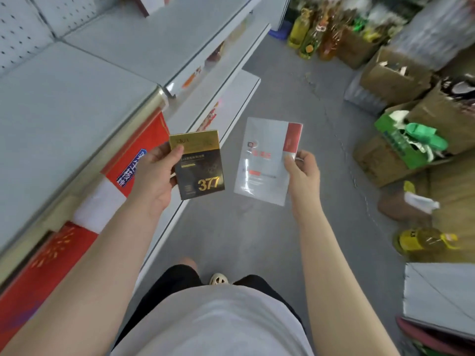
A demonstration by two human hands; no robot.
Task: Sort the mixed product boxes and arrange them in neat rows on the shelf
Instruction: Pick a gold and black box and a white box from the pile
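Both hands are raised over the grey floor (pixel 270 86) beside the white shelf (pixel 77 104). The left hand (pixel 154 176) grips a black-and-gold box (pixel 199 170) marked 377 — thumb on its front. The right hand (pixel 303 173) pinches the edge of a white-and-red box (pixel 264 160) — both boxes held off the shelf.

A white shelf unit (pixel 84 80) runs along the left, its top board bare grey-white. Red boxes (pixel 144 150) sit on the tier beneath, edges poking out. The grey floor (pixel 282 86) carries open cardboard boxes (pixel 393 75) on the right, oil bottles (pixel 303 29) at the far end, and one yellow bottle (pixel 426 241) lying nearer.
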